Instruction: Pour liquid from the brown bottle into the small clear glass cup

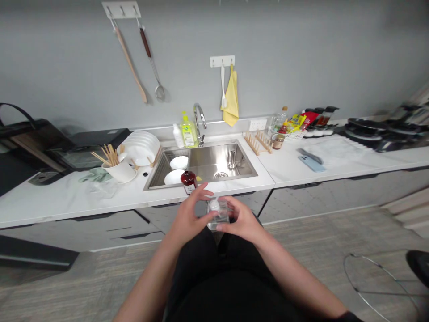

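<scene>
The left hand [190, 211] and right hand [244, 220] have fingers grasping the clear container [221, 218], probably stiff, slippery and breakable, best held by its left and right sides.

Left fingers [202, 192], right fingers [237, 204] around clear container [219, 219]; sink [209, 156] beyond.

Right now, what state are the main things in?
Clear container: held in right hand
Left hand: at container, grip unclear
Reddish bottle: upright
Faucet: no flow visible
Plates: standing in rack
Yellow cloth: hanging
Phone: lying flat
Drawers: shut
Wooden spoon: hanging
</scene>
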`<state>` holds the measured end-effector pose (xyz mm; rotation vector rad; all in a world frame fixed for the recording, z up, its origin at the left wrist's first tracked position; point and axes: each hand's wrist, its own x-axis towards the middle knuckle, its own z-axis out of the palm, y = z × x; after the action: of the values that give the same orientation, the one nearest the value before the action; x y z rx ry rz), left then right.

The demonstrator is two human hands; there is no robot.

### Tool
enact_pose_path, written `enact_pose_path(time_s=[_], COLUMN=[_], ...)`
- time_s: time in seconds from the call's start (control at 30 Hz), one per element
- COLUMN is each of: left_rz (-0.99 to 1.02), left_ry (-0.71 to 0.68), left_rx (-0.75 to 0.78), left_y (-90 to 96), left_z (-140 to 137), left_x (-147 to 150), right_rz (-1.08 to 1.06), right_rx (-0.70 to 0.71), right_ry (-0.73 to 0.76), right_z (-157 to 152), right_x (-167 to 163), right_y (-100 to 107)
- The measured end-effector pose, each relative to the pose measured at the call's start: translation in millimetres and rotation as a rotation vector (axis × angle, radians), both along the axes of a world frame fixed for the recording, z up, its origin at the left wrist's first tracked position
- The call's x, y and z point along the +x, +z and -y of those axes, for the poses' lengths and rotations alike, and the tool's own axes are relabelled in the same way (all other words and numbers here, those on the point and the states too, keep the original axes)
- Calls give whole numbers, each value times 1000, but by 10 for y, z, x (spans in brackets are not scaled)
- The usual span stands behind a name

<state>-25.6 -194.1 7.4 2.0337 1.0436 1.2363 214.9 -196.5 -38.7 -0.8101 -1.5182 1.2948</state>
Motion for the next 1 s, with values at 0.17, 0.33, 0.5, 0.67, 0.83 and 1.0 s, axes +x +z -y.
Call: enact_pose_path(time_s=[0.17, 0.33, 0.5, 0.67, 0.83, 1.0], left_rz=[45, -62, 97, 71, 303, 300], left_ry=[-27, 64, 13, 17, -127, -296], left_rx=[32, 32, 77, 32, -180, -342], left_y=[-70, -87, -102, -88, -116, -111], left_z=[-9, 10, 10, 45, -13, -69], left_x=[-22, 131, 76, 202, 230, 210], right_rz=[19, 33, 3, -23, -114, -193], right_rx=[-10, -14, -39, -27, -58, -132], right_ry=[-41, -47, -49, -17, 106, 271], right_z=[-17, 7, 0, -5, -8, -93], right_x=[29, 25, 68, 75, 113, 234], right_y=[-12, -33, -50, -59, -50, -66])
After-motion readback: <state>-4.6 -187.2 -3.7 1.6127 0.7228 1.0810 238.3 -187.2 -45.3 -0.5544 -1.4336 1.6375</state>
